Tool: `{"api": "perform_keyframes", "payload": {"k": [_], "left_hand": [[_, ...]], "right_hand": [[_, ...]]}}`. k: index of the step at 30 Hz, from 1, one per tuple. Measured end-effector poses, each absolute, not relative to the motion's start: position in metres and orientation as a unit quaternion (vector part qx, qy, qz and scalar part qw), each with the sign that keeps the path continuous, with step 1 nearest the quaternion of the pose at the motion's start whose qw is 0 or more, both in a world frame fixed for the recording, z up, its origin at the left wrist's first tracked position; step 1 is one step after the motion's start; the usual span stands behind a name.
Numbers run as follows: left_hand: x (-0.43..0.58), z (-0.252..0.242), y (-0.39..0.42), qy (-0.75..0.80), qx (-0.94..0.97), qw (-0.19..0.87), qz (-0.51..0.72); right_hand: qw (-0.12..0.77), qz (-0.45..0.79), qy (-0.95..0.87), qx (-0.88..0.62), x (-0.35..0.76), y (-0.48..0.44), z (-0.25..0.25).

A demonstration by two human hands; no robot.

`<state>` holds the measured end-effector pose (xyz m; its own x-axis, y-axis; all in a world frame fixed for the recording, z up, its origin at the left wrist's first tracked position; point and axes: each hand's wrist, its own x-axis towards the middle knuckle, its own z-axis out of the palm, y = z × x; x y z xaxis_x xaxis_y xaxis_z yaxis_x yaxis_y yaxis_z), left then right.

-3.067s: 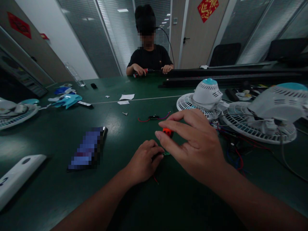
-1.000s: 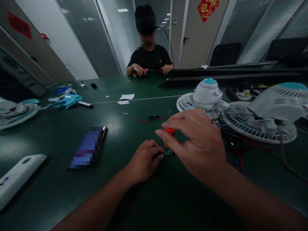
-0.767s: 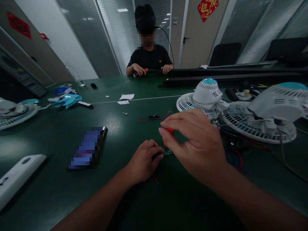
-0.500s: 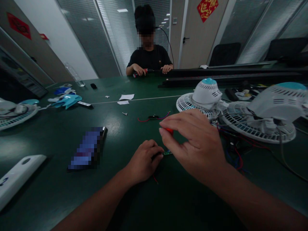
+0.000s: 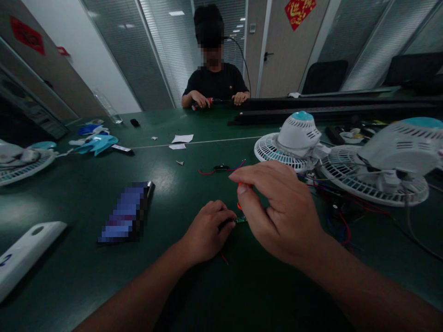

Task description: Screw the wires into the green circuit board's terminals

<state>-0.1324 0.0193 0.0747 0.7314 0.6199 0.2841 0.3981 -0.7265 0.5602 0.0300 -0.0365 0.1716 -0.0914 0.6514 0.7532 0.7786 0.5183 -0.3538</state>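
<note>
The right fingers point(image 5: 249, 205) mostly hide an orange object point(image 5: 239, 206); the left fingers point(image 5: 227, 228) cover part of a green circuit board point(image 5: 240, 220). The view's left edge crops a white panel point(image 5: 29, 258).

Forearms point(image 5: 148, 286), left grip point(image 5: 209, 230), right grip point(image 5: 285, 210): all bare.

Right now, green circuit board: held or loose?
Held: the left hand pinches the green circuit board by its left end, between thumb and fingers.
</note>
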Motion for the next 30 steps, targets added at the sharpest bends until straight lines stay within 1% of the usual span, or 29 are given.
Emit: {"api": "perform_keyframes", "payload": {"k": [14, 26, 28, 30], "left_hand": [[-0.1334, 0.074, 0.0192, 0.287, 0.901, 0.236, 0.223], [-0.1331, 0.0752, 0.0193, 0.284, 0.9, 0.247, 0.22], [-0.1333, 0.0747, 0.0193, 0.285, 0.901, 0.242, 0.218], [-0.1331, 0.0744, 0.0192, 0.284, 0.904, 0.234, 0.218]], "right_hand": [[0.462, -0.091, -0.734, -0.49, 0.0282, -0.035, 0.1698], [0.435, -0.035, -0.744, -0.506, 0.0265, -0.0376, 0.1696], [0.423, -0.031, -0.744, -0.516, 0.0262, -0.0369, 0.1689], [0.393, -0.029, -0.752, -0.528, 0.0262, -0.0352, 0.1685]]}}
